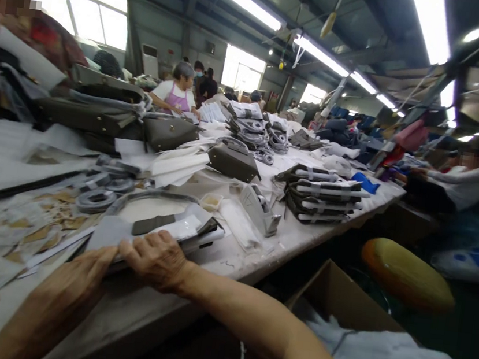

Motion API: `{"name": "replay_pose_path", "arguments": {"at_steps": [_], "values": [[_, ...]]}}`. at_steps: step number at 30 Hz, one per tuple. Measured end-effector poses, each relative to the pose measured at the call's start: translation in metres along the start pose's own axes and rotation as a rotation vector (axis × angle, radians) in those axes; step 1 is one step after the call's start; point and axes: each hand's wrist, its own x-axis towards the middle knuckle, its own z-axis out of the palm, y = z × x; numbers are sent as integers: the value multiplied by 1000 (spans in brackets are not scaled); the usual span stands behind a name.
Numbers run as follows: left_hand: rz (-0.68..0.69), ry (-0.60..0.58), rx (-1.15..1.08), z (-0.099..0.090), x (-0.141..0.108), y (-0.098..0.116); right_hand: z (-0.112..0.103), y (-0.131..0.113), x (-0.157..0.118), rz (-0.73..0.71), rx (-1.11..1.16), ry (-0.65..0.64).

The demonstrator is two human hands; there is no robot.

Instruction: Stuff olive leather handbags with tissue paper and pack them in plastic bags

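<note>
A dark grey-green bag piece with white wrapping and a looped grey handle lies at the table's front edge. My right hand grips the near edge of this piece, its fingers curled over the top. Close beside it on the left, my left hand holds the piece's left end, its fingers bent together and the thumb hidden. The fingertips of both hands nearly meet. The underside of the piece is hidden by the hands.
A tape dispenser stands right of the piece, near stacked dark bag parts. Paper scraps and grey rolls lie left. Finished-looking bags stand behind. An open box and a yellow stool are right. Several people work around.
</note>
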Motion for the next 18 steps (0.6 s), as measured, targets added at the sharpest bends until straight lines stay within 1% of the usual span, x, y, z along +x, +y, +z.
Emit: {"name": "replay_pose_path", "arguments": {"at_steps": [1,3,5,7,11,14,16,17,18], "values": [[14,-39,116,-1,-1,3,2,2,2,-16,9,3],[49,-79,283,-3,-2,12,4,3,5,-36,25,16],[57,-80,356,-3,-3,17,2,3,7,-44,39,21],[38,-52,387,-1,-3,18,0,1,9,-34,54,21],[37,12,359,0,-3,11,-3,-5,10,9,99,1],[55,32,296,0,-8,9,-12,-6,6,11,179,-49],[49,33,249,2,-16,11,-23,4,1,-5,323,-83],[35,28,229,3,-21,12,-29,14,-3,12,419,-79],[13,20,212,4,-26,14,-35,27,-6,61,512,-57]]}}
